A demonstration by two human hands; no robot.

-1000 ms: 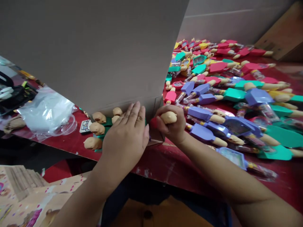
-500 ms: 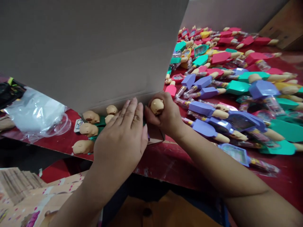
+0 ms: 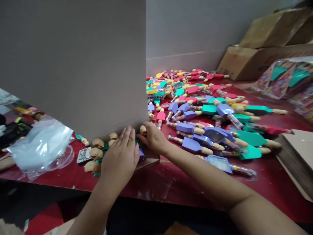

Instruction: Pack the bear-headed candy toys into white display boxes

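Note:
A tall grey cardboard panel [image 3: 97, 65] rises behind a low carton [image 3: 148, 164] on the red table. My left hand [image 3: 121, 153] lies flat over toys in the carton, fingers stretched out side by side. My right hand [image 3: 154, 138] is wrapped round a beige animal-head toy piece [image 3: 143, 130] at the carton's right end. More beige heads [image 3: 92, 166] on green parts stick out left of my left hand. A purple part [image 3: 141, 155] shows between my hands. The carton's inside is partly hidden by my hands.
Many coloured paddle toys [image 3: 193, 144] cover the red table [image 3: 171, 186] on the right. A clear plastic bag [image 3: 40, 143] and a cartoon card [image 3: 84, 155] lie left. Brown boxes [image 3: 237, 62], bagged toys [image 3: 278, 76] and flat cardboard [image 3: 298, 156] are at the right.
The view has swung to the right and up, so boxes and bagged toys on the right now show. My hands keep nearly the same places at the carton, my right hand still round the beige head.

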